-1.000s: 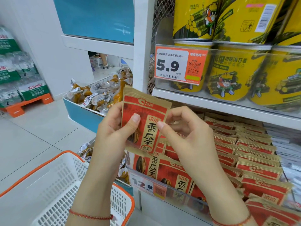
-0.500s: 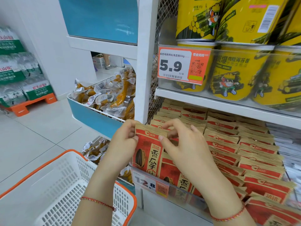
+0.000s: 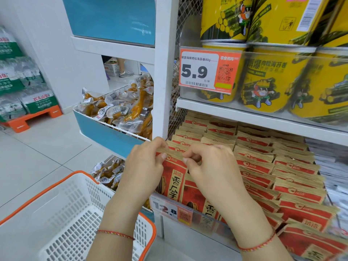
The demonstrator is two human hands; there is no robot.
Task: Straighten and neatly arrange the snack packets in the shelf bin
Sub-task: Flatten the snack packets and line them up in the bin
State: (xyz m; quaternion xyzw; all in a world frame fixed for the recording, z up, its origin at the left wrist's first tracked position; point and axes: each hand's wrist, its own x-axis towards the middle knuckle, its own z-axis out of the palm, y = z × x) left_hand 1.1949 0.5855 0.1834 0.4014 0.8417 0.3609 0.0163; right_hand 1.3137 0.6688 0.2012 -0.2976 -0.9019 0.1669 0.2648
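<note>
At shelf bin [image 3: 211,216] front | both hands pinch packet [image 3: 172,175] top | white basket [image 3: 79,219] over tiled floor [image 3: 37,157]

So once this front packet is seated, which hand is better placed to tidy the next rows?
Probably the right hand: it pinches the front packet on the side nearest the remaining packet rows. The left hand grips the edge by the shelf post.
</note>
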